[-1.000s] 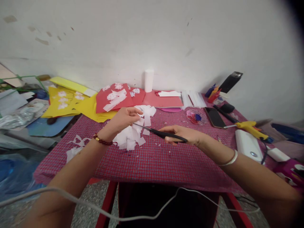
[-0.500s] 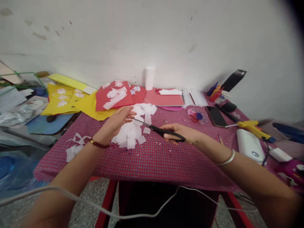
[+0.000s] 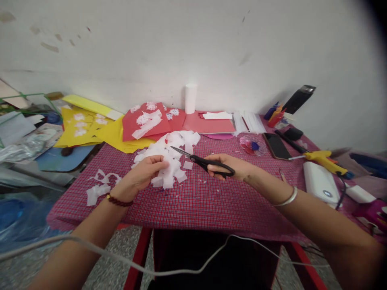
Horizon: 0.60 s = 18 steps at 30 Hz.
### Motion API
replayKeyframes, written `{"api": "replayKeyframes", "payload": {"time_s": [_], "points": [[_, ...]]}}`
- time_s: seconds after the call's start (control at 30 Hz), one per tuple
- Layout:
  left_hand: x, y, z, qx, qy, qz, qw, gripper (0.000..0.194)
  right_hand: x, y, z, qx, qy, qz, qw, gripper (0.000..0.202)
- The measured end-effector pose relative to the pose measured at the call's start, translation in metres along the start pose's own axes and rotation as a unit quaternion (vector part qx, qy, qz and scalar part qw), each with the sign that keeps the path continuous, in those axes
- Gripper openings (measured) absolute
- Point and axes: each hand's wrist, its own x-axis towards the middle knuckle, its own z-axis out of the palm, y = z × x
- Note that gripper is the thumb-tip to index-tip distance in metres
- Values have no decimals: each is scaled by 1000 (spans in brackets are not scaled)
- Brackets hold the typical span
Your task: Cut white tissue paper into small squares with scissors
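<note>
My right hand [image 3: 223,166] is closed round the handles of black-handled scissors [image 3: 198,160]. Their blades look shut and point left over a pile of cut white paper pieces [image 3: 171,169]. At the pile's near left side, my left hand [image 3: 149,169] has thumb and fingers pinched together. Against the white paper I cannot make out what is between those fingertips. A single white paper square [image 3: 188,165] lies just below the blades.
Red sheets [image 3: 130,131] and yellow sheets [image 3: 113,135] with paper flowers lie behind. On the right are a phone [image 3: 276,146], a yellow glue gun [image 3: 322,159] and a white power bank [image 3: 321,183]. A white cable [image 3: 169,274] crosses in front.
My left hand has drawn back and down from the scissor tips, its spread fingers now pinched at the pile. The right hand and scissors have barely moved.
</note>
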Motion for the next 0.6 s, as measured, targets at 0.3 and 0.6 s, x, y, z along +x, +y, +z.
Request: {"api": "replayKeyframes", "payload": {"time_s": [0.3, 0.6], "points": [[4, 8, -12, -40, 45, 51, 997, 15, -7, -12, 1, -67, -98, -44, 992, 66], [1, 10, -8, -63, 35, 63, 995, 24, 0, 5, 5, -18, -106, -10, 994, 58]]}}
